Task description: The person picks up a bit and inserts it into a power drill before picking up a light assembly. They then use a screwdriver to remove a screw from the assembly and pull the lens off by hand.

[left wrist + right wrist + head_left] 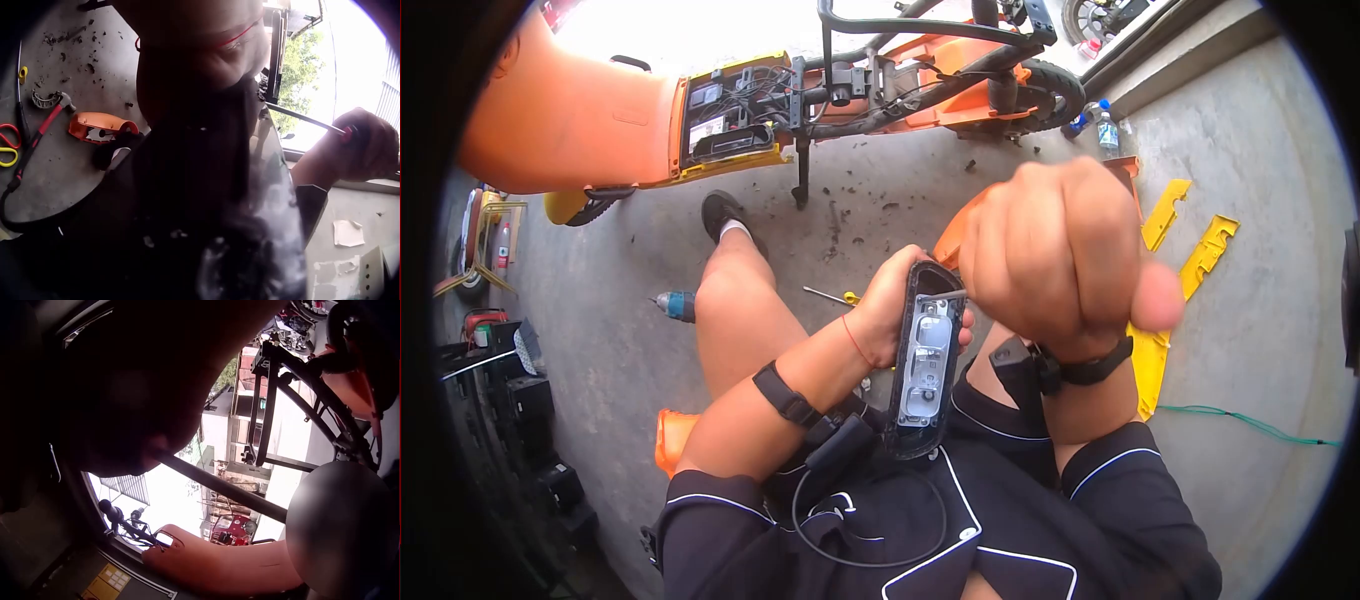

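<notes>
In the head view my left hand (pixel 888 312) grips an oblong lamp unit (pixel 927 375) with a black housing and a pale, clear inner face turned up. It is held upright over my lap, fingers wrapped behind its edge. My right hand (pixel 1055 255), a fist above and to the right, grips a screwdriver (pixel 945 296) whose metal shaft reaches across to the lamp's upper end. The left wrist view shows its red and black handle (pixel 349 133) in the fist, with the tip at the lamp's edge. The right wrist view is dark, with the shaft (pixel 219 487) crossing it.
A partly stripped orange scooter (pixel 850 95) stands ahead. Yellow panels (pixel 1152 360) lie at right, a cordless drill (pixel 677 306) by my leg. A hammer (pixel 45 128), scissors (pixel 10 145) and an orange part (pixel 103 124) lie on the floor among debris. Bottles (pixel 1107 130) stand beyond.
</notes>
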A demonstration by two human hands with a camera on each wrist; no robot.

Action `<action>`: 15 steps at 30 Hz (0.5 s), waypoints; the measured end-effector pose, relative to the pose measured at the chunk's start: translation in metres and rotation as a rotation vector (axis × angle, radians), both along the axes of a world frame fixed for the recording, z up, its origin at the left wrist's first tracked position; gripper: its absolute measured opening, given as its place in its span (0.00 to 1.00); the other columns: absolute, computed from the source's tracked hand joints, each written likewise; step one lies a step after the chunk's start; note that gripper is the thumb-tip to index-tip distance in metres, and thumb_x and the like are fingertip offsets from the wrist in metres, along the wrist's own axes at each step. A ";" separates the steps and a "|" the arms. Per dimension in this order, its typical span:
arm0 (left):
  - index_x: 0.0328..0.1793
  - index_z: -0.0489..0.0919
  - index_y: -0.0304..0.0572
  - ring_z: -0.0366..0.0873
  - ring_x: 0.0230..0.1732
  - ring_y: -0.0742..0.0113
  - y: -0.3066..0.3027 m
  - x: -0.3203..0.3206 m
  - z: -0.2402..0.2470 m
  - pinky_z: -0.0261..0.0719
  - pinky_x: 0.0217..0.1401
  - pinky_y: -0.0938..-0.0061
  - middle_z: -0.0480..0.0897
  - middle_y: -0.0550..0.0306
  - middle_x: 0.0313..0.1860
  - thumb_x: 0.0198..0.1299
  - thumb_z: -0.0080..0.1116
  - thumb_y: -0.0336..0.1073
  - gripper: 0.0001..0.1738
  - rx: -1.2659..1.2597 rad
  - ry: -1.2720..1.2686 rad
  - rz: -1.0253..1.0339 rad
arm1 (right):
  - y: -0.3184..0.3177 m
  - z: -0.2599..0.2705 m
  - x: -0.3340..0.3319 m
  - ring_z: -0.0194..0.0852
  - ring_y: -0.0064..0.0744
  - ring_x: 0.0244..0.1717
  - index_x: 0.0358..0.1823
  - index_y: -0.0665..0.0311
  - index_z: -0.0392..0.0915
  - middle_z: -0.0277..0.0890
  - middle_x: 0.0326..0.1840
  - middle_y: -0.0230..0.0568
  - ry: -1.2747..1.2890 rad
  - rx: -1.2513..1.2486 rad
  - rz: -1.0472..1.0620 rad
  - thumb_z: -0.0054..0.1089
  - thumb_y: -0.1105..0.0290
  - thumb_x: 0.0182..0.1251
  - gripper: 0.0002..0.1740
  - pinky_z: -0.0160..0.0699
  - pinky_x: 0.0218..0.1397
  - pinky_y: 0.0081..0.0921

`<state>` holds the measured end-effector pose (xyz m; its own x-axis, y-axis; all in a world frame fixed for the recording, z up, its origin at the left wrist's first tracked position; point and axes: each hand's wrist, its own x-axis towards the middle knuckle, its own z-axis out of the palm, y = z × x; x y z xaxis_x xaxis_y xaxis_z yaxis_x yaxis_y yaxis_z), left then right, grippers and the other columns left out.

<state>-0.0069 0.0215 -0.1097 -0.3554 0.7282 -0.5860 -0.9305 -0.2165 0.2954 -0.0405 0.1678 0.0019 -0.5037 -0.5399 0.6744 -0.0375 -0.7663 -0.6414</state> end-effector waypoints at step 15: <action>0.55 0.72 0.35 0.81 0.35 0.52 -0.013 -0.014 -0.006 0.81 0.42 0.59 0.80 0.44 0.34 0.62 0.34 0.55 0.31 0.110 0.007 0.402 | -0.012 -0.007 0.021 0.74 0.20 0.27 0.44 0.65 0.74 0.76 0.28 0.34 0.368 0.570 -1.554 0.61 0.62 0.73 0.13 0.74 0.32 0.18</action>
<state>-0.0207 0.0086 -0.1157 -0.6280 0.5886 -0.5091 -0.7633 -0.5932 0.2558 -0.0194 0.1554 -0.0046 -0.6251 0.0797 0.7765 -0.6758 0.4426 -0.5894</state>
